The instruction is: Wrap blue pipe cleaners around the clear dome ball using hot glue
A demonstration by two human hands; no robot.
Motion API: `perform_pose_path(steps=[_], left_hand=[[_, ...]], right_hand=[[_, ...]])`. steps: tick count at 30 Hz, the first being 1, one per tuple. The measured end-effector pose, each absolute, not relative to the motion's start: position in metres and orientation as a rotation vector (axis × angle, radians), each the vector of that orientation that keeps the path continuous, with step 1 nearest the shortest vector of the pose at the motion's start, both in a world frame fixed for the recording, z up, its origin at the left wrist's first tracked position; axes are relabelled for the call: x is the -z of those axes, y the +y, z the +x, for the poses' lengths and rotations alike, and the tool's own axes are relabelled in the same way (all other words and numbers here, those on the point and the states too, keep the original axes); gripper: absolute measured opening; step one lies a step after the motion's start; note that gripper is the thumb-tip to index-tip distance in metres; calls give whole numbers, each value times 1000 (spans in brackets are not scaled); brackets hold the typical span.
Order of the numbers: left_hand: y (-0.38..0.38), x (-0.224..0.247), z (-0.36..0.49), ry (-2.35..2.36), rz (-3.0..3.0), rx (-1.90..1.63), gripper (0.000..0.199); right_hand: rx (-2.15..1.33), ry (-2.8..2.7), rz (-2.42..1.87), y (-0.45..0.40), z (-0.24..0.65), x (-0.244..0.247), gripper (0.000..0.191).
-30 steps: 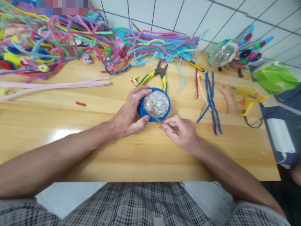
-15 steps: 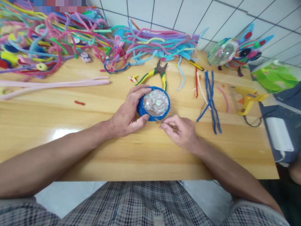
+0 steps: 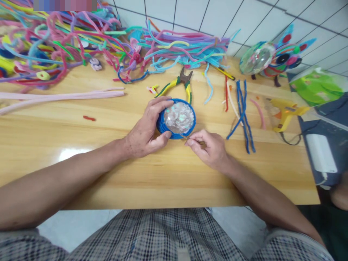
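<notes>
A round piece with a clear, shiny dome full of glittery film and a rim wound in blue pipe cleaner stands over the table, tilted toward me. My left hand is closed around its left side, thumb at the lower rim and fingers over the upper rim. Between the thumb and fingers of my right hand is a thin metal tool, its tip against the lower blue rim. The tool's kind is too small to tell. Pliers with yellow and green handles lie open just behind the round piece.
Loose pipe cleaners heap along the wall. Blue pipe cleaners and a yellow glue gun lie at the right. Behind them stands a decorated figure with a clear ball. Pink pipe cleaners lie left; a white box sits beyond the right edge.
The tool's tip has shifted slightly right along the lower rim, and the round piece has turned a little in my left hand. The whole view has drifted slightly.
</notes>
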State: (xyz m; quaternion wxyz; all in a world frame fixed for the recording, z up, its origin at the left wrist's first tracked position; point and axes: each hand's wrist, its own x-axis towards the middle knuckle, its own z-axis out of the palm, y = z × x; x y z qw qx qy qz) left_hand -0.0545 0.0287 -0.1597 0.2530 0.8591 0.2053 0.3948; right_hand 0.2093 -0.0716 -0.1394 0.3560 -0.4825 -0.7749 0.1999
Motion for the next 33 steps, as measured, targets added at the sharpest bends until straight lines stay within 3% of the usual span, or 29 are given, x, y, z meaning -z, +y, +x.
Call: perform_pose_path(steps=[16, 21, 33], left_hand=[[31, 163, -55, 499, 2311, -1121, 72], [31, 163, -56, 474, 2342, -1125, 75], [30, 167, -53, 479, 2274, -1160, 76]], right_hand=[[-636, -1927, -1238, -63, 213, 143, 13], [-540, -1835, -1189, -67, 215, 148, 3], [-636, -1562, -1248, -58, 192, 145, 43]])
